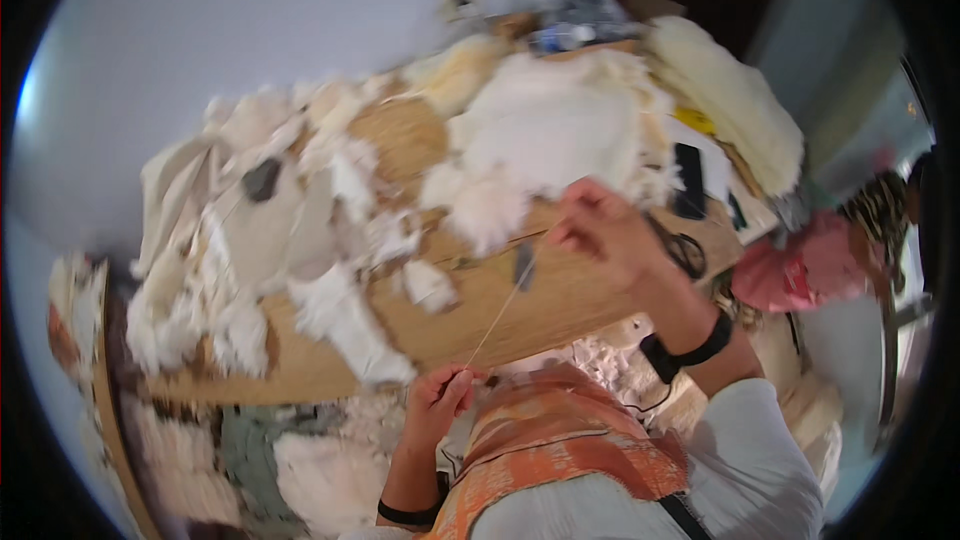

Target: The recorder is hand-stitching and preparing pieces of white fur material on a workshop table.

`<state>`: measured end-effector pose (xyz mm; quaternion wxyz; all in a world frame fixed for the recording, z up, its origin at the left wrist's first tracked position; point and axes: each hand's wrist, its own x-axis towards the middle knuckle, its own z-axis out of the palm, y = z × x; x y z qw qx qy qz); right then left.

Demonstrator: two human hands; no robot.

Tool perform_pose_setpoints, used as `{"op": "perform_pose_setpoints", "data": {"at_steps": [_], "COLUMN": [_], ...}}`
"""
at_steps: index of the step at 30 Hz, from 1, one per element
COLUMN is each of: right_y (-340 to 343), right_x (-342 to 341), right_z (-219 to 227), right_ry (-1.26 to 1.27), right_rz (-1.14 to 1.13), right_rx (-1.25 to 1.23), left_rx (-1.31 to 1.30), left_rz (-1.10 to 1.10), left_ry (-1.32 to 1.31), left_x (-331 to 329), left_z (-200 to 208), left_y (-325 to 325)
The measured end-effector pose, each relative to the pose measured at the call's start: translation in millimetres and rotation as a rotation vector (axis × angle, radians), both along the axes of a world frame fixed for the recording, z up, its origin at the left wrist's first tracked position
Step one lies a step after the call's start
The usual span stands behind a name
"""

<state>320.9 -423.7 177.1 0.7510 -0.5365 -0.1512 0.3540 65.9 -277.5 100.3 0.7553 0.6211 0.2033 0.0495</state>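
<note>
A thin pale thread [492,328] runs taut and slanting between my two hands. Low, near the table's front edge, my left hand [440,402] is closed on its lower end. Farther up and to the right, my right hand [608,238] pinches the upper end above the table; blur hides whether a needle is in those fingers. Behind the thread lies a small dark grey piece [524,266] on the wood. A white fleecy hide [555,125] is spread beyond my right hand, with a pinkish-white tuft [486,208] at its near edge.
Fleece and hide scraps [270,230] cover the wooden table's [460,310] left side, with a dark grey lump [262,180] on top. Black-handled scissors [688,256] and a black phone [690,182] lie at right. A pink bag [805,265] stands beyond the right end.
</note>
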Motion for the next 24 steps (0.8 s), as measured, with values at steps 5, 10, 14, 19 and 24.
{"op": "perform_pose_setpoints", "data": {"at_steps": [5,10,14,19,24], "right_y": [12.2,103.7,197.7,244.9,256.7], "right_x": [112.6,106.0,13.2,-93.8,-112.7], "right_z": [-19.7,23.4,-34.5,-117.5,-155.1], "right_ry": [-0.292,-0.69,-0.621,-1.284,-1.608], "right_rz": [-0.293,-0.253,0.502,0.938,1.187], "right_rx": [0.138,-0.007,-0.121,0.022,0.245], "left_rx": [0.201,0.279,0.777,0.975,1.007], "left_rz": [0.176,0.753,0.907,0.832,0.854], "left_ry": [0.227,0.223,0.2,0.265,0.216], "left_x": [-65.0,-89.5,-66.1,-51.8,-51.7], "left_z": [-30.2,-65.7,-73.5,-96.4,-97.5], "left_y": [38.6,57.2,69.6,75.4,76.4]}}
